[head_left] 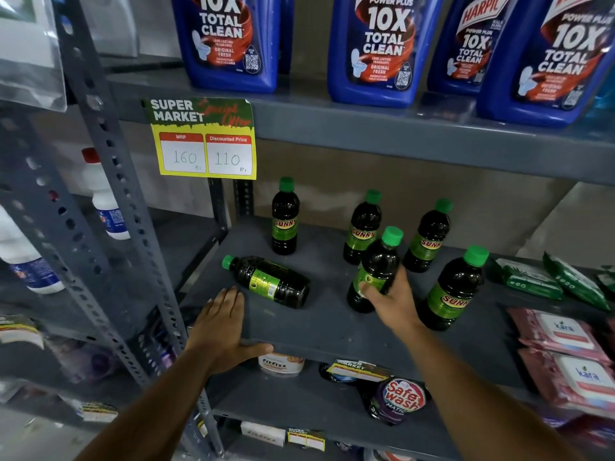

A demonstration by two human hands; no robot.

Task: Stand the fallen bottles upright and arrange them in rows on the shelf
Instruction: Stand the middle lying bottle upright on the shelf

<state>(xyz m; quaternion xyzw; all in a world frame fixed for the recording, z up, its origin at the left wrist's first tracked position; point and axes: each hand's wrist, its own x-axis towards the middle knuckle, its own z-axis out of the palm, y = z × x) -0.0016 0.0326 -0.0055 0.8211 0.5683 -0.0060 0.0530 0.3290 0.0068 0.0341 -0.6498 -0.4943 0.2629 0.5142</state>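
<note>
Dark bottles with green caps and green SUNNY labels are on a grey metal shelf [319, 331]. One fallen bottle [270, 281] lies on its side at the left, cap pointing left. My left hand [221, 324] rests flat on the shelf's front edge just below it, holding nothing. My right hand [391, 299] grips a bottle [377, 266] around its lower body, roughly upright and tilted slightly. Upright bottles stand at the back left [285, 217], back middle [363, 227], back right [427, 237] and front right [455, 289].
Green packets [529, 277] and pink Kara wipe packs [562, 337] lie at the shelf's right. Large blue Harpic bottles [382, 48] stand on the shelf above, with a price tag [203, 139] hanging below its edge. A perforated grey post [109, 181] rises at the left. Safewash pouch [401, 399] below.
</note>
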